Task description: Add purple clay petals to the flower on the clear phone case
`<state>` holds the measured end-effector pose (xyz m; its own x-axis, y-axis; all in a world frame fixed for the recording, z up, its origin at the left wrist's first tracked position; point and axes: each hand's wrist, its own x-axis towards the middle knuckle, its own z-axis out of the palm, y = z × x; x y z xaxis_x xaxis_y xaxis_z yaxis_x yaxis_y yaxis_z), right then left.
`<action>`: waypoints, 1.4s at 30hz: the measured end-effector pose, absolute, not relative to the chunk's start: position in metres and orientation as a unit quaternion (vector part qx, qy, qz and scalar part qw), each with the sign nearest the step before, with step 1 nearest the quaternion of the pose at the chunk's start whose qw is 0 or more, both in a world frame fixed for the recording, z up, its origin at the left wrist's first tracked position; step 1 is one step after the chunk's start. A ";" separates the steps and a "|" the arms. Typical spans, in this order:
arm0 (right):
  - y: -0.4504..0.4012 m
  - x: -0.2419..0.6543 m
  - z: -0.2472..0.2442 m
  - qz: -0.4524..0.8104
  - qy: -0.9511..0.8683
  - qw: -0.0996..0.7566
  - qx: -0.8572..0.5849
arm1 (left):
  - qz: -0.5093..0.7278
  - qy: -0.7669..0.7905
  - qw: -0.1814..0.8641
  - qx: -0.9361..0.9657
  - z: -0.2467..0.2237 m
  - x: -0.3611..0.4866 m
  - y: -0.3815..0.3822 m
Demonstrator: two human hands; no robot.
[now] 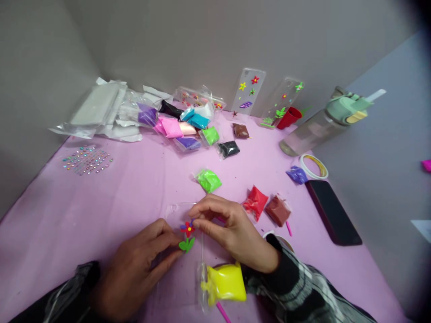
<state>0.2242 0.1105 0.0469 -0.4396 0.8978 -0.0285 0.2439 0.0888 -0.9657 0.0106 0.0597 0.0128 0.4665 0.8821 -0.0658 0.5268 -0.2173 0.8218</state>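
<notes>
A clear phone case (178, 278) lies on the pink table in front of me. On it is a small clay flower (188, 229) with red petals, a yellow centre, bits of blue-purple and green leaves. My left hand (134, 264) has its thumb and index fingertips at the left side of the stem and leaves. My right hand (229, 226) pinches at the flower's upper right, by a blue-purple bit; what lies between its fingertips is too small to make out. A yellow clay packet (227, 282) rests on the case's right edge, below my right wrist.
Red (256, 202), brown (278, 210) and green (208, 180) clay packets lie beyond my hands. A phone (333, 213), tape roll (314, 167) and bottle (313, 130) stand or lie at the right. More packets (188, 123), decorated cases (249, 92) and gem stickers (87, 160) are farther back.
</notes>
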 end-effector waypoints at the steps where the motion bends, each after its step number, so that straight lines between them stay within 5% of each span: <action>1: 0.111 0.224 0.047 0.523 -0.669 0.311 -0.427 | 0.214 0.473 0.410 0.749 0.013 0.011 0.059; 25: 0.111 0.219 0.041 0.511 -0.669 0.307 -0.445 | 0.188 0.552 0.349 0.733 0.014 0.015 0.060; 42: 0.111 0.222 0.034 0.444 -0.732 0.283 -0.432 | 0.247 0.464 0.346 0.777 0.008 0.008 0.064</action>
